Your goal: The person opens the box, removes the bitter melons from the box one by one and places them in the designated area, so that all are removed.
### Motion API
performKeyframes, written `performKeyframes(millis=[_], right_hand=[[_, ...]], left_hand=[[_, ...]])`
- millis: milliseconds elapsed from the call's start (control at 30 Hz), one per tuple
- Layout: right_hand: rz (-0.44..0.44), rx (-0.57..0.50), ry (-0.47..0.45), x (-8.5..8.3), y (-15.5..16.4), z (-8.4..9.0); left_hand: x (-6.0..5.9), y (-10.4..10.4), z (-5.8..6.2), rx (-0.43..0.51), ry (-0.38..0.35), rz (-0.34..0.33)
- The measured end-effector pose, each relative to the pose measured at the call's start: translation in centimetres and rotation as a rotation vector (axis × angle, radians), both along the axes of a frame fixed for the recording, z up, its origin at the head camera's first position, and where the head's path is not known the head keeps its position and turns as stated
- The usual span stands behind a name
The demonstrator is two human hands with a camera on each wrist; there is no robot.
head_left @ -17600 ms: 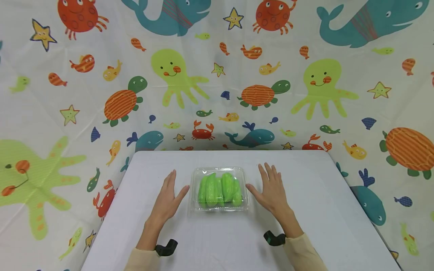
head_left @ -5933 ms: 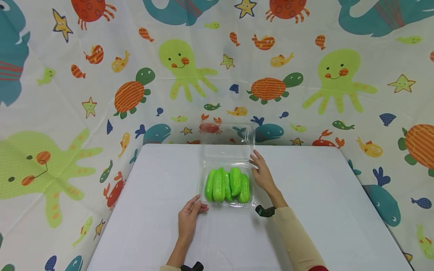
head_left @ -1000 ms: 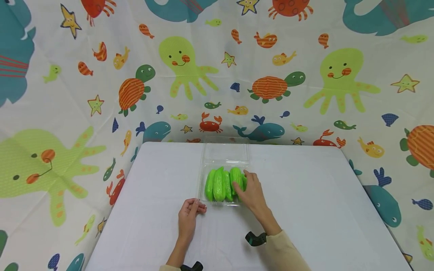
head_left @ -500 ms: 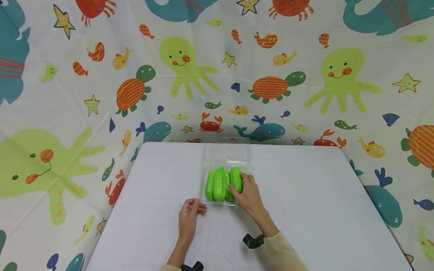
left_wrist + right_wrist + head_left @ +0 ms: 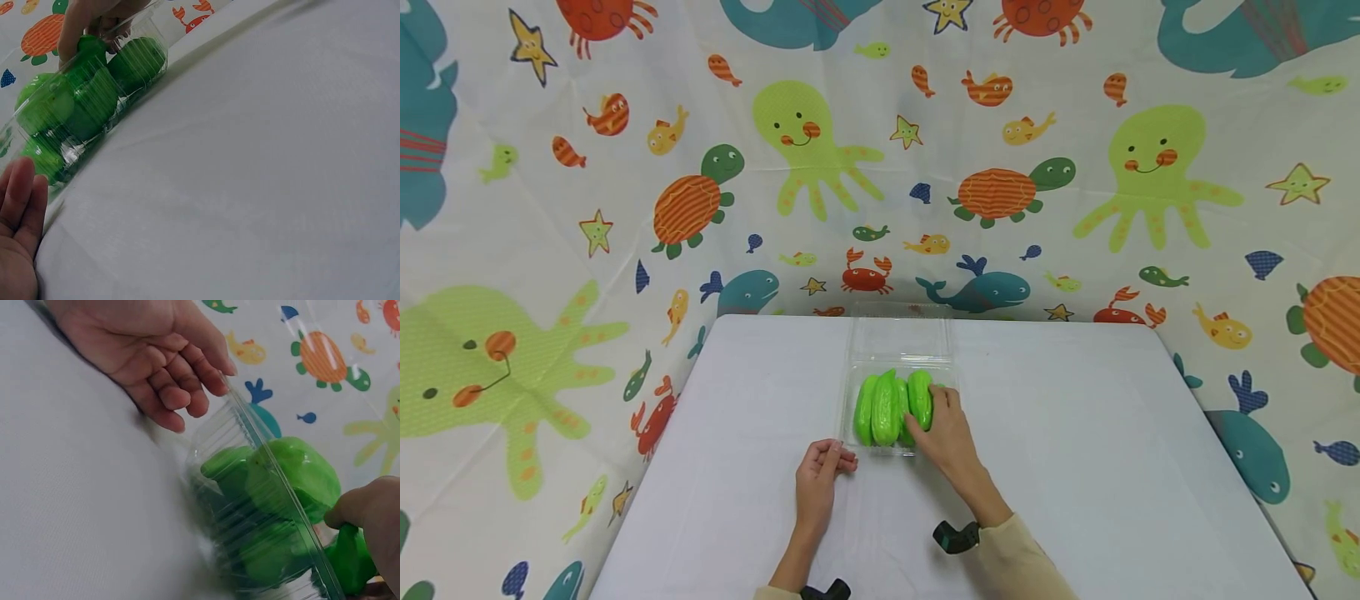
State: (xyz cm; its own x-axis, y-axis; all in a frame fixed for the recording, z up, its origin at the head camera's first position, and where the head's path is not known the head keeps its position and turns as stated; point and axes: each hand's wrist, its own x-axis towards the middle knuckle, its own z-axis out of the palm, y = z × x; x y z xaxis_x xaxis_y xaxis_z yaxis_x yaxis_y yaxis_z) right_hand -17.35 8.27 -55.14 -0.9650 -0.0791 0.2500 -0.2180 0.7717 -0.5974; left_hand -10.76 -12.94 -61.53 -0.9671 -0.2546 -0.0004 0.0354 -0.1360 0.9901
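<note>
A sea-creature cloth (image 5: pixel 550 250) hangs behind a white counter (image 5: pixel 1112 467). At its middle sits a clear plastic box (image 5: pixel 858 417) of green fruit (image 5: pixel 886 406), lid (image 5: pixel 901 337) folded back. The right hand (image 5: pixel 946 433) has its fingers curled on the rightmost fruit. The left hand (image 5: pixel 817 483) rests at the box's near left corner, fingers relaxed, touching its rim.

Light is bright, even and soft in all three views; shadows are faint, a thin grey rim under the fingers (image 5: pixel 831 454) on the white table (image 5: pixel 1075 467). The clear tray (image 5: pixel 262 462) shows streaky glare along its ridges beside the fingers. Both wrist views are soft and blurred up close. The head view bends slightly outward at its edges.
</note>
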Motion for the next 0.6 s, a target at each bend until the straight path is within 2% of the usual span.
performKeyframes(millis=[600], right_hand=[[-0.010,-0.012,0.047,0.16,-0.09,-0.39]], left_hand=[[0.04,-0.02,0.11,0.026,-0.014,0.001]])
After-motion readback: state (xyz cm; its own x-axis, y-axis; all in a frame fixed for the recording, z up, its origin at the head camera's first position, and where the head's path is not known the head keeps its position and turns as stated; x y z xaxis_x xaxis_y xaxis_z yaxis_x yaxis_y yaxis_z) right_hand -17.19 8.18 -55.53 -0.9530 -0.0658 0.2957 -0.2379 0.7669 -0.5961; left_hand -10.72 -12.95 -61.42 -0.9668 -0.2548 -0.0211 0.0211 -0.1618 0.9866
